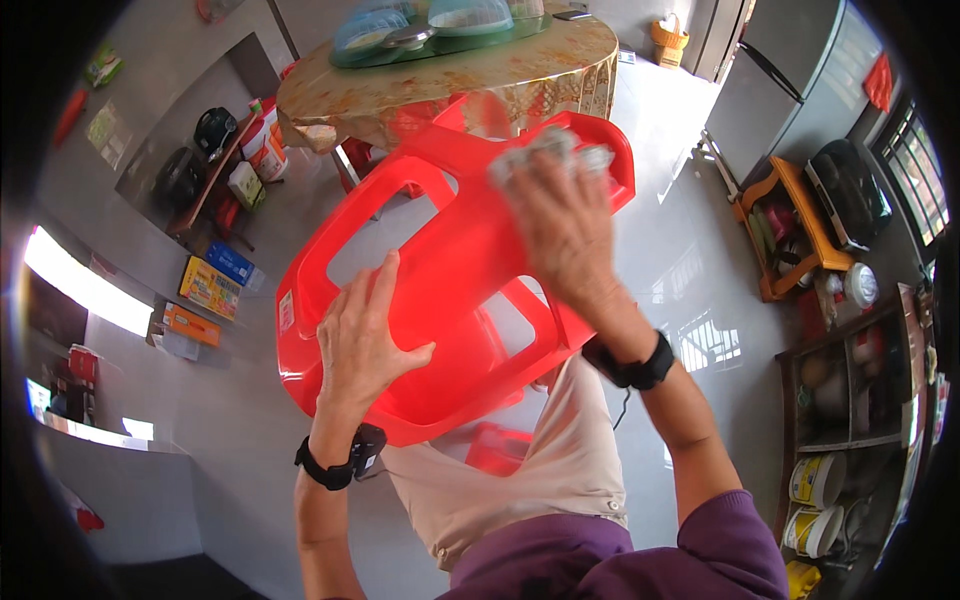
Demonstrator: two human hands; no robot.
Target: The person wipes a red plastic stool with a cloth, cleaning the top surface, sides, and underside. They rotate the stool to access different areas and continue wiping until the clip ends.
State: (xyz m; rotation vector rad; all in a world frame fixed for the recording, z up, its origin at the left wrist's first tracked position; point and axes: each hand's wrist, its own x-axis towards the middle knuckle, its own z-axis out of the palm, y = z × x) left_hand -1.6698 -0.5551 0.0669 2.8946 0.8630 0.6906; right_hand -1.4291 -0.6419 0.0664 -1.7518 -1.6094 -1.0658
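A red plastic armchair (pixel 457 247) is tilted in front of my body, with large openings along its sides. My left hand (pixel 367 330) lies against the chair with its fingers extended and thumb spread. On the chair's far right part, my right hand (pixel 566 225) presses a crumpled greyish cloth (pixel 551 154). The right hand and cloth are blurred, and the fingertips are partly lost in the cloth. Both wrists wear black straps with small devices. Below the chair, another red plastic piece (pixel 499 448) shows between my legs.
Just beyond the chair stands a table (pixel 450 82) with a patterned cloth, bearing mesh food covers (pixel 469 16). A wooden stand (pixel 799 232), a refrigerator (pixel 772 82) and a shelf (pixel 847 442) with tubs line the right. Boxes (pixel 210 289) lie on the floor at left.
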